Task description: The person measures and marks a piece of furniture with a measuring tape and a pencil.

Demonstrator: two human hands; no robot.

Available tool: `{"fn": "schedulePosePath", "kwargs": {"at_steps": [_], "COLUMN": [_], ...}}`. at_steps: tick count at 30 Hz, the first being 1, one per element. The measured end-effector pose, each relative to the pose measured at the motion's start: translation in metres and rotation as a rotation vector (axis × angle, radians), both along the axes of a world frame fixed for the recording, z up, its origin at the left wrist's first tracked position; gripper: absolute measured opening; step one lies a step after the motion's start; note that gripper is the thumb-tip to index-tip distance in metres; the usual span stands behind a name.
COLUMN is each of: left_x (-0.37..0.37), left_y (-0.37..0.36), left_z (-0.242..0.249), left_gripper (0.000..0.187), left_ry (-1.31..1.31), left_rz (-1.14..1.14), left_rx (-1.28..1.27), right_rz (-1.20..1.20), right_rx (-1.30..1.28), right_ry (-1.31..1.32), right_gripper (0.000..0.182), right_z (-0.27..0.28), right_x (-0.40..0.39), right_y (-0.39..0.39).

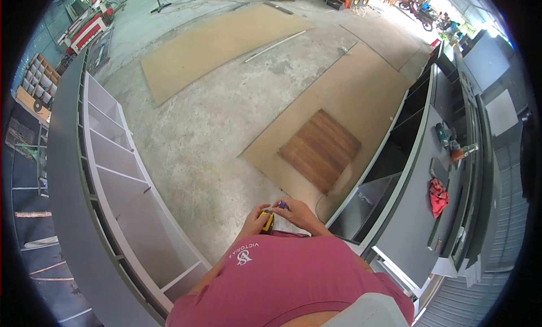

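Close in front of my red shirt, my left hand [254, 220] is closed around a yellow and black tape measure [266, 221]. Just to its right, my right hand [297, 213] pinches a small blue object [282, 205], too small to name. The fingertips of both hands come close together near the top of the tape measure; whether they touch is hard to tell. Below the hands, the front of the shirt hides part of the view.
A long grey cabinet with white compartments [121, 186] lies on my left. On my right, a dark cabinet [389, 152] carries a drill [442, 136] and a red cloth [437, 198]. Brown sheets lie on the concrete floor [192, 135], one under a wooden panel [320, 150].
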State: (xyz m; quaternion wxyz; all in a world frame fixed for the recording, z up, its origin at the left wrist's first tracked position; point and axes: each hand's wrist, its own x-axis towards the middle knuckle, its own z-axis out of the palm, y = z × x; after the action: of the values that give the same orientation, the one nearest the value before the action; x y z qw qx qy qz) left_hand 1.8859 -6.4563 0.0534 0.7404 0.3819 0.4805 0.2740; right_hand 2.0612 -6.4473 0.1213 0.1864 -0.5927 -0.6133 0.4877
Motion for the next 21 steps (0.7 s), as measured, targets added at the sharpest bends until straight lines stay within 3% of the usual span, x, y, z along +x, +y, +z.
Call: {"fn": "schedulePosePath", "kwargs": {"at_steps": [14,21], "left_x": [0.038,0.073], "left_y": [0.057,0.087], "left_z": [0.003,-0.017], "left_gripper": [0.054,0.065], "left_ry": [-0.001,-0.006], "left_rz": [-0.207,-0.221], "left_rx": [0.156,0.159], "right_rz": [0.011,0.014], "right_rx": [0.013,-0.105], "right_ry": [-0.089,0.139], "right_gripper": [0.03,0.032], "right_z": [-0.019,-0.025], "right_x": [0.032,0.074], "right_y": [0.03,0.065]}}
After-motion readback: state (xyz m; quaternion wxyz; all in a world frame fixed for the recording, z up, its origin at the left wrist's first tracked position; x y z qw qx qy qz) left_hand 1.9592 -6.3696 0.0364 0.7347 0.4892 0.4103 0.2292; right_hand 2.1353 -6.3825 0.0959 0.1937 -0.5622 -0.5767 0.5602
